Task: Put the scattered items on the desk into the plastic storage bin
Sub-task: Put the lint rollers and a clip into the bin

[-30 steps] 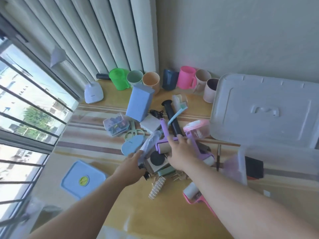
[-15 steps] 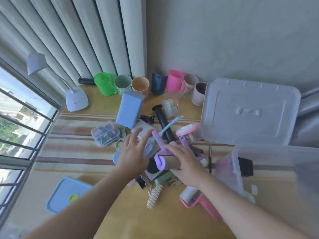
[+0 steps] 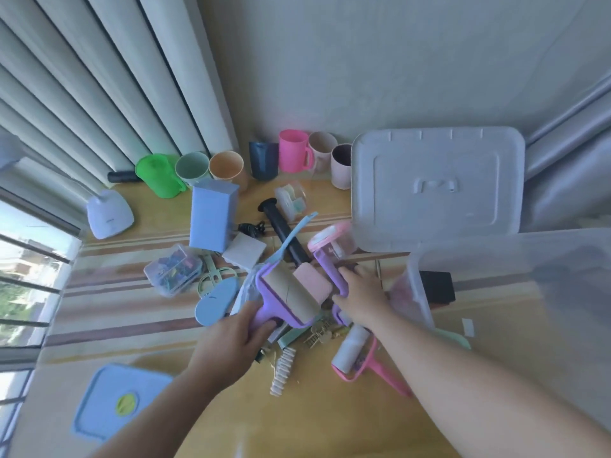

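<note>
Lid behind bin (right) — cups rearward

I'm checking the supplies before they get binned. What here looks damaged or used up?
The purple lint roller gripped by the left hand shows only a bare brown cardboard core with a visible seam, no sheets left. The pink lint roller lying on the desk has its white roll.
</note>
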Demonstrator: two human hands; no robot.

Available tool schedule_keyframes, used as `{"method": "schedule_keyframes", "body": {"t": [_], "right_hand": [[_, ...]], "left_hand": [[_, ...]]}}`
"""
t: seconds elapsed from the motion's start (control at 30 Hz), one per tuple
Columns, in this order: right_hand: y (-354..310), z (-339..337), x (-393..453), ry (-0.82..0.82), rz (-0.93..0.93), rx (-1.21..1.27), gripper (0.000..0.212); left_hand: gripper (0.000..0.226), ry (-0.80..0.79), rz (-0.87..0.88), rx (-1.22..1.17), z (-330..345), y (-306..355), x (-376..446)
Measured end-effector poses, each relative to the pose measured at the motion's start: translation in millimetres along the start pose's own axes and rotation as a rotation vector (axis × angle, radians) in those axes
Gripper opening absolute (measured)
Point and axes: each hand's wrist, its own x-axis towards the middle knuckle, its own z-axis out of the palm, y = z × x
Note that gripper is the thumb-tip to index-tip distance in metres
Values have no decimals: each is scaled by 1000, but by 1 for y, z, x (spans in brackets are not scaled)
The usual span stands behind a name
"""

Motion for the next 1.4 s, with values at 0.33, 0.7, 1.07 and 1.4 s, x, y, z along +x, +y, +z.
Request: {"method": "schedule_keyframes", "body": {"t": [0.33,0.7,1.07,1.4], "right_hand": [[-12,-13,-11,-57,105,-149,19],[11,-91,-108,142,-498,327,5],[150,-203,-166,172,-146,941,15],[348,-214,-140,75,232,512,31]], "left_hand": [[30,99,-167,-8,6,11,-34],[40,318,-161,-156,20,111,-11],[42,-7,185,-377,70,315,15],[16,-213,2,-380,187,375,43]]}}
